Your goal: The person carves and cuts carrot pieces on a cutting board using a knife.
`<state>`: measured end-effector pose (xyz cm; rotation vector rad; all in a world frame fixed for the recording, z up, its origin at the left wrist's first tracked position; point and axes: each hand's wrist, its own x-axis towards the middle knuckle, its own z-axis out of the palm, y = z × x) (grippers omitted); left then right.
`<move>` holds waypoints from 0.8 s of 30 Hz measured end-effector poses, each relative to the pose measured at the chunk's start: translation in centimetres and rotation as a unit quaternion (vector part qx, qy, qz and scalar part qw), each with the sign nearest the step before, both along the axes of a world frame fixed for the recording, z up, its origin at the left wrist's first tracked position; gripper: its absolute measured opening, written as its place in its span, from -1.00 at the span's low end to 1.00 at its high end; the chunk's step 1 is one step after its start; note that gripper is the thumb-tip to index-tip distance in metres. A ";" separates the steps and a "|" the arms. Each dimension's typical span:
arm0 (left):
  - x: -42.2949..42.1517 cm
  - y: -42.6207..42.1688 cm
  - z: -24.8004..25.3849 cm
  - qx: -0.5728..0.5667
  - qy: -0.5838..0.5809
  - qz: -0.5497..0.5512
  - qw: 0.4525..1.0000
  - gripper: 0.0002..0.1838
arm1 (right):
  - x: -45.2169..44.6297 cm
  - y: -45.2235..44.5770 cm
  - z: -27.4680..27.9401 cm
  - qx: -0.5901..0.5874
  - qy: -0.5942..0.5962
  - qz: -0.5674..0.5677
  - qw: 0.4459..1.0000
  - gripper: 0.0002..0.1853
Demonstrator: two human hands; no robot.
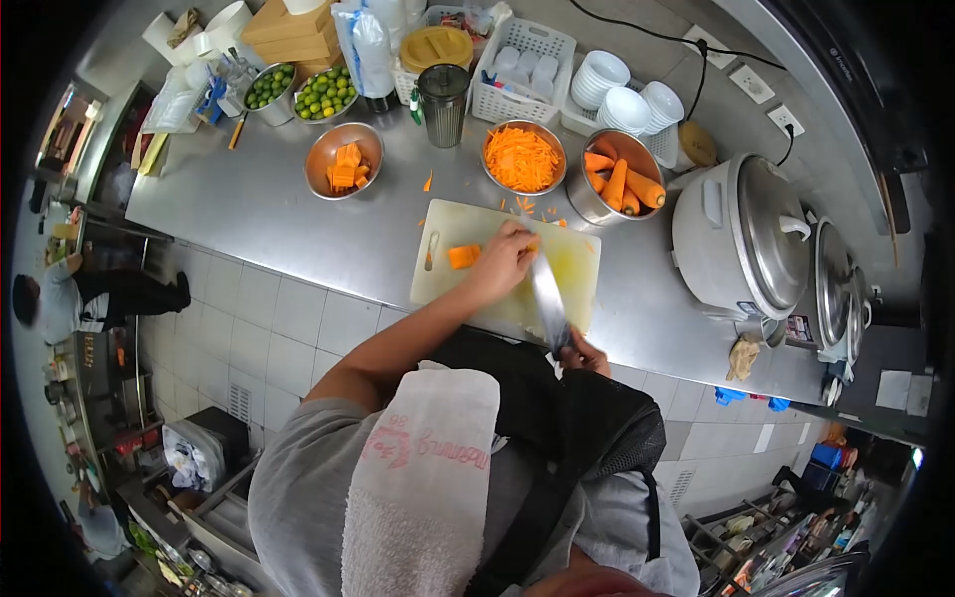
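My right hand [585, 354] grips the dark handle of a kitchen knife [547, 294] at the near edge of the white cutting board [448, 221]. The broad blade points away from me across the board. Beside its far end, my left hand [504, 262] pinches a carrot piece, mostly hidden under the fingers. An orange block of cut carrot [464, 257] lies left of that hand. Small carrot shreds are scattered at the board's far edge, just short of a bowl of shredded carrot [523, 159].
A pot of whole carrots [619, 179] stands right of the shreds; a bowl of carrot chunks [344, 167] sits left. Green citrus fruits [325, 95], a tumbler [444, 104], white bowls [625, 107] and a large cooker [741, 234] line the steel counter [249, 209]. Another person [65, 289] stands far left.
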<state>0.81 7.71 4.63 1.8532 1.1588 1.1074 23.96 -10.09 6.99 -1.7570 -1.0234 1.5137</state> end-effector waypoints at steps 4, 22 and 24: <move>0.5 7.2 4.4 0.027 -0.005 -0.013 1.000 -0.65 | -0.7 4.4 7.9 0.033 0.021 -0.028 0.999 -0.43; -10.5 1.6 -0.3 -0.110 0.301 -0.150 0.936 -0.28 | 0.9 -0.2 -0.8 -0.053 -0.108 -0.076 0.990 -0.63; -10.7 2.3 -1.0 -0.089 0.322 -0.160 0.929 -0.27 | 1.9 0.4 -1.2 -0.064 -0.124 -0.051 0.989 -0.64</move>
